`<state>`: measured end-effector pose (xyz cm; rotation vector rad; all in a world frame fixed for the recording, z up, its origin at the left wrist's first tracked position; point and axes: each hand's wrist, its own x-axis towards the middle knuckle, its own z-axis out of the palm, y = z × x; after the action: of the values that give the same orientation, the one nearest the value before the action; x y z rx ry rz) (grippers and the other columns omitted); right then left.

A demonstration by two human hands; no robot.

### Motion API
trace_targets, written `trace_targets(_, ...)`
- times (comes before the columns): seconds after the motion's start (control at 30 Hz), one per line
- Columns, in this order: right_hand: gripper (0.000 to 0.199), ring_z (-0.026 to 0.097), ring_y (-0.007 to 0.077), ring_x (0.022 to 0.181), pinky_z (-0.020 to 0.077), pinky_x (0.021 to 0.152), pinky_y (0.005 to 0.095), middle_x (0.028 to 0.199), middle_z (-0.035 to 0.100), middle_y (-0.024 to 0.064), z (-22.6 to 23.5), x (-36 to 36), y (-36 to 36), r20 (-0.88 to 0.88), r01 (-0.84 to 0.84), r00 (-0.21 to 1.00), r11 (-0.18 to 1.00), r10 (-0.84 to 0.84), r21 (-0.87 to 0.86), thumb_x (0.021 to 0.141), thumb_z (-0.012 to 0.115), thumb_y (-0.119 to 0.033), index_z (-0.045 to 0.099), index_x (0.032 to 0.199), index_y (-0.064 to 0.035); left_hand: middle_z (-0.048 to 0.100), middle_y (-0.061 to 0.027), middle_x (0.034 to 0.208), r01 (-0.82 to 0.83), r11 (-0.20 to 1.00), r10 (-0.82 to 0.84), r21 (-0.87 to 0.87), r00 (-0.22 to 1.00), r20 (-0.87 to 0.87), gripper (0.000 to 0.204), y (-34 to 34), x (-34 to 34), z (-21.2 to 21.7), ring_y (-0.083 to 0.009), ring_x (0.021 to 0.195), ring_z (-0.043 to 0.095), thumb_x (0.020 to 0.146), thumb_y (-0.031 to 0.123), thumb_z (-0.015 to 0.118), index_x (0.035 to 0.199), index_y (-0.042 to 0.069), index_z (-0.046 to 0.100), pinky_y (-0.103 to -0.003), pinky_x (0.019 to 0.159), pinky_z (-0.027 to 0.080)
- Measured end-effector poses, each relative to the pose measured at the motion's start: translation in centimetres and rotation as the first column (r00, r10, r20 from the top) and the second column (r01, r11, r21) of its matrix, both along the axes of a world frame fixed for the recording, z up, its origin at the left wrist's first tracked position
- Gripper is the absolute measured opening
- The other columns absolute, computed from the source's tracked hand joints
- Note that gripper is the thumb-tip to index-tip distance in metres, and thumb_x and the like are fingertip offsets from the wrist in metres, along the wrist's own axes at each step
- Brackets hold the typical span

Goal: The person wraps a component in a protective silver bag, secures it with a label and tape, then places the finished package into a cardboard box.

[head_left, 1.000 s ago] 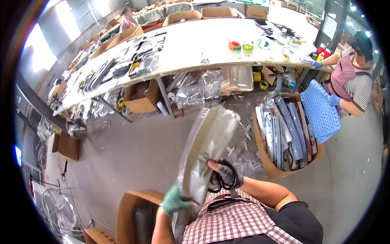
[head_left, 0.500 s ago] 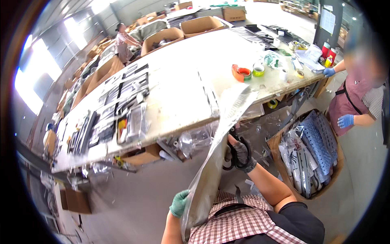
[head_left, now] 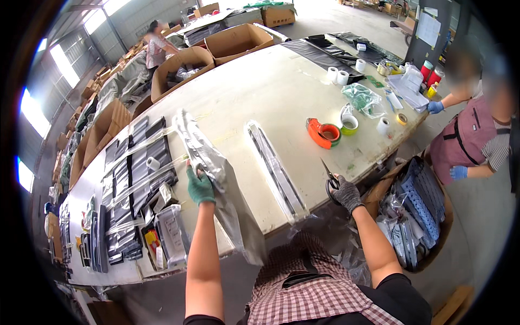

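Long silver plastic-wrapped package (head_left: 230, 208) slants over near edge of pale flat desk (head_left: 260, 89); contact unclear. Grey-gloved right hand (head_left: 346, 195) curled round black-handled metal scissors (head_left: 328, 171). Green-gloved left hand (head_left: 201, 187) grips package's left side. Narrow clear-wrapped package (head_left: 275, 169) between hands, on desk. Beyond: orange tape dispenser (head_left: 318, 135).

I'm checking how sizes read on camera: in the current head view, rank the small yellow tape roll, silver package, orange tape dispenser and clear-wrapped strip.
Largest to smallest, as they look:
1. silver package (perhaps enlarged by nearness)
2. clear-wrapped strip
3. orange tape dispenser
4. small yellow tape roll
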<state>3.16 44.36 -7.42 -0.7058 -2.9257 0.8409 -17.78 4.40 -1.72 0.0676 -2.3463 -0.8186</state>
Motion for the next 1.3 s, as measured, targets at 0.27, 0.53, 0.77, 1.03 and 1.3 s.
trace_targets(0.27, 0.058, 0.054, 0.0368, 0.11, 0.0439, 0.093, 0.0459, 0.116, 0.056, 0.0227, -2.0, -10.6, 0.8, 0.037, -0.164, 0.986, 0.943, 0.16, 0.29, 0.078, 0.067, -0.028, 0.049, 0.128, -0.004, 0.04, -0.0206, 0.143, -0.236, 0.95, 0.29, -0.206, 0.91, 0.296, 0.062, 0.2, -16.8, -5.7, -0.0367, 0.126, 0.044, 0.087, 0.024, 0.053, 0.146, 0.018, 0.034, -0.044, 0.104, 0.035)
trace_targets(0.53, 0.098, 0.035, 0.0456, 0.13, 0.0322, 0.108, 0.0466, 0.145, 0.025, 0.0311, -4.6, -14.3, -11.6, 0.043, -0.459, 0.887, 0.888, 0.459, -0.008, 0.074, 0.069, -0.041, 0.015, 0.147, -0.0016, 0.013, -0.0138, 0.158, 0.507, 0.734, -0.07, -0.452, 0.718, 0.692, 0.07, 7.1, -1.0, -15.1, -0.0387, 0.143, 0.015, 0.082, 0.067, 0.05, 0.144, 0.04, 0.033, -0.073, 0.103, 0.007)
trace_targets(0.77, 0.071, 0.056, 0.0291, 0.108, 0.0444, 0.097, 0.0402, 0.117, 0.056, 0.0213, -10.2, -9.1, -10.6, -0.191, -0.292, 0.956, 0.766, 0.222, -0.572, 0.089, 0.054, -0.024, 0.019, 0.149, -0.0072, 0.026, -0.0131, 0.154, 0.849, 0.212, -0.557, -0.483, 0.511, 0.655, 0.069, 3.8, -6.0, -9.9, -0.037, 0.14, 0.025, 0.079, 0.071, 0.047, 0.142, 0.047, 0.034, -0.073, 0.103, 0.006)
trace_targets(1.03, 0.083, 0.055, 0.0222, 0.113, 0.0419, 0.099, 0.0346, 0.126, 0.058, 0.0137, 1.2, 3.7, -8.1, 0.227, 0.102, 0.954, 0.495, 0.198, -0.863, 0.067, 0.081, -0.03, 0.045, 0.136, -0.0007, 0.039, -0.0135, 0.145, 0.796, -0.07, -0.631, -0.601, 0.431, 0.645, 0.058, 0.8, -21.4, -8.6, -0.0347, 0.135, 0.034, 0.086, 0.055, 0.051, 0.14, 0.037, 0.041, -0.061, 0.106, 0.022)
trace_targets(1.3, 0.081, 0.05, 0.0219, 0.12, 0.0375, 0.104, 0.0354, 0.13, 0.054, 0.0113, 2.9, 11.3, -8.8, 0.288, 0.284, 0.957, 0.245, -0.02, -0.927, 0.067, 0.08, -0.028, 0.046, 0.137, -0.003, 0.018, -0.0104, 0.156, 0.906, 0.375, -0.334, -0.195, 0.329, 0.883, 0.098, 9.4, 5.6, -5.5, -0.0365, 0.141, 0.021, 0.072, 0.074, 0.057, 0.149, 0.025, 0.023, -0.067, 0.105, 0.021)
